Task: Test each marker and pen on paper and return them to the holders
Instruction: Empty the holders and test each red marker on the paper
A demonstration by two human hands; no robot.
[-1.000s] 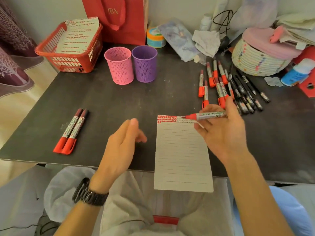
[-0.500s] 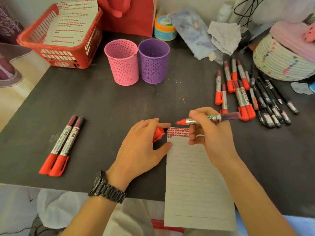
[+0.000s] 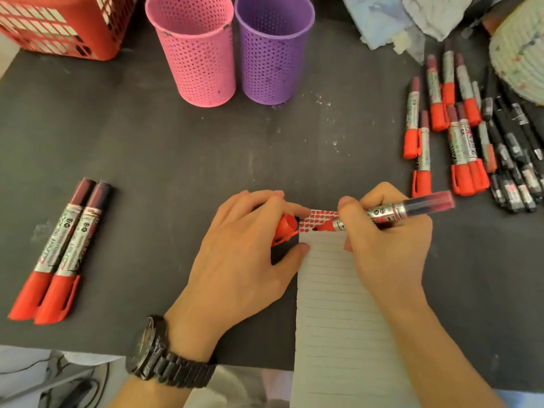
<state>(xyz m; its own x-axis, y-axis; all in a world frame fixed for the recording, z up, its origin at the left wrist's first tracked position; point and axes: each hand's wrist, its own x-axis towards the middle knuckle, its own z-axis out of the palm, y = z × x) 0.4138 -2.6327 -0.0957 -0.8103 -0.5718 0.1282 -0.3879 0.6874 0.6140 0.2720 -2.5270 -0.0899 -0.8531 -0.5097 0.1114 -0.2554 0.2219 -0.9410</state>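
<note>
The right hand (image 3: 388, 245) grips an uncapped red marker (image 3: 382, 214), its tip touching the top of the lined paper (image 3: 338, 319) beside rows of red marks. The left hand (image 3: 235, 260) holds the red cap (image 3: 287, 228) in its curled fingers, with thumb and a fingertip on the sheet's left edge. The pink holder (image 3: 195, 51) and purple holder (image 3: 273, 48) stand side by side at the back of the dark table (image 3: 176, 148); two capped markers (image 3: 56, 254) lie together at the left, and a heap of markers and pens (image 3: 471, 136) lies at the right.
</note>
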